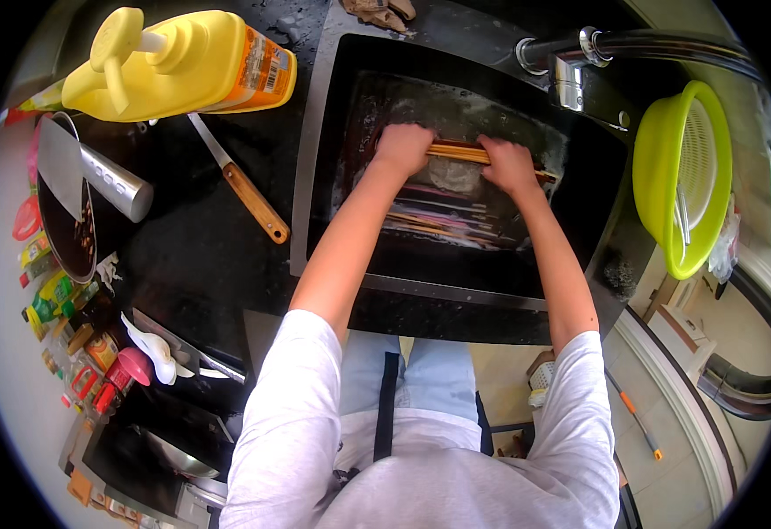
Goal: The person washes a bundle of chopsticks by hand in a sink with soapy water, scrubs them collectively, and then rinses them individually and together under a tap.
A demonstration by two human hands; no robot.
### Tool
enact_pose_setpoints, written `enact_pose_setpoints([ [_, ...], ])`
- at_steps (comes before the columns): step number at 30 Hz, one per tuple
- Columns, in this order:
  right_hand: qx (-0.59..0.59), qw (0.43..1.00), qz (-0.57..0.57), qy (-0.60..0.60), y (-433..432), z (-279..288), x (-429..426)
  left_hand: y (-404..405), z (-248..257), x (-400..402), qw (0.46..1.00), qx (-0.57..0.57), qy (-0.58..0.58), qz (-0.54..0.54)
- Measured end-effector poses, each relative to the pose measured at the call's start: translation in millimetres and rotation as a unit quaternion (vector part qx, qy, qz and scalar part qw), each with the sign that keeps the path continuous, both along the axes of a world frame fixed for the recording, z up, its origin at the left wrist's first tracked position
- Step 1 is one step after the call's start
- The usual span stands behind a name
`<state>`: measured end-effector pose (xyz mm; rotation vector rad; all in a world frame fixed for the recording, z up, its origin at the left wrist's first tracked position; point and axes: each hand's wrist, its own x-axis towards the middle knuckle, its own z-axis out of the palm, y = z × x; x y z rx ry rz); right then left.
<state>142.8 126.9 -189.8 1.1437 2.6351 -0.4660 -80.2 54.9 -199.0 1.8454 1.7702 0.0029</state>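
Observation:
Inside a black sink, a bundle of wooden chopsticks lies sideways between my two hands. My left hand is closed around its left end. Toward the other end, my right hand grips the same bundle, and the tips stick out past it. Several loose chopsticks lie on the sink floor nearer my body, in what looks like shallow soapy water. A pale, clear patch shows just below the bundle; I cannot tell what it is.
A chrome faucet stands at the back right, beside a lime-green basin holding a white strainer. To the left are a yellow pump bottle, a wooden-handled knife, a cleaver and several condiment bottles. A brown cloth lies behind the sink.

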Motion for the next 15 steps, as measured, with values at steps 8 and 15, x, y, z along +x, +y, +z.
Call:
enact_pose_setpoints([
  [8,-0.052,0.996,0.038,-0.058,-15,-4,6,-27,7,-21,0.993,-0.080,-0.089,0.006],
  [15,-0.040,0.994,-0.103,0.002,-21,-6,14,-38,-7,-25,0.923,0.055,-0.145,0.353],
])
